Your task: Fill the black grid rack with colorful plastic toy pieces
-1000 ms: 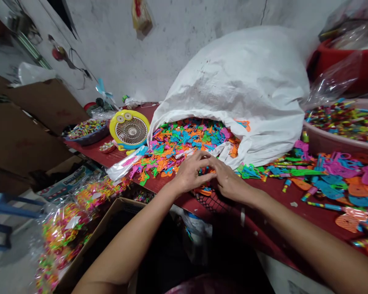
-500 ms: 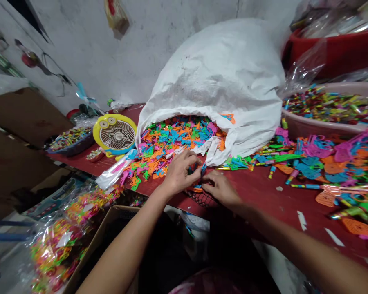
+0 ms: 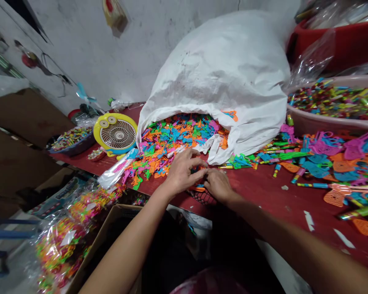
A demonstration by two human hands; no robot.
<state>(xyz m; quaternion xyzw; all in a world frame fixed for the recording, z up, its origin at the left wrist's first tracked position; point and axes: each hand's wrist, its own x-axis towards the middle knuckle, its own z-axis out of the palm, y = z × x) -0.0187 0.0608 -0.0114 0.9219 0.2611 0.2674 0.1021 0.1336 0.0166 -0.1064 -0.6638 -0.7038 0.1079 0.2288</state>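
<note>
Your left hand (image 3: 184, 171) and right hand (image 3: 219, 184) are together, fingertips bunched over small coloured plastic pieces (image 3: 199, 173), any grip unclear, above a black mesh basket (image 3: 203, 197) at the near edge of the red surface (image 3: 260, 196). Farther off, a heap of plastic toy parts (image 3: 174, 143) spills from a white woven sack (image 3: 214, 69); a pink basin (image 3: 325, 127) stands right.

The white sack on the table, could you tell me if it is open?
The sack is open: its mouth gapes, spilling colourful plastic pieces onto the red table.
</note>
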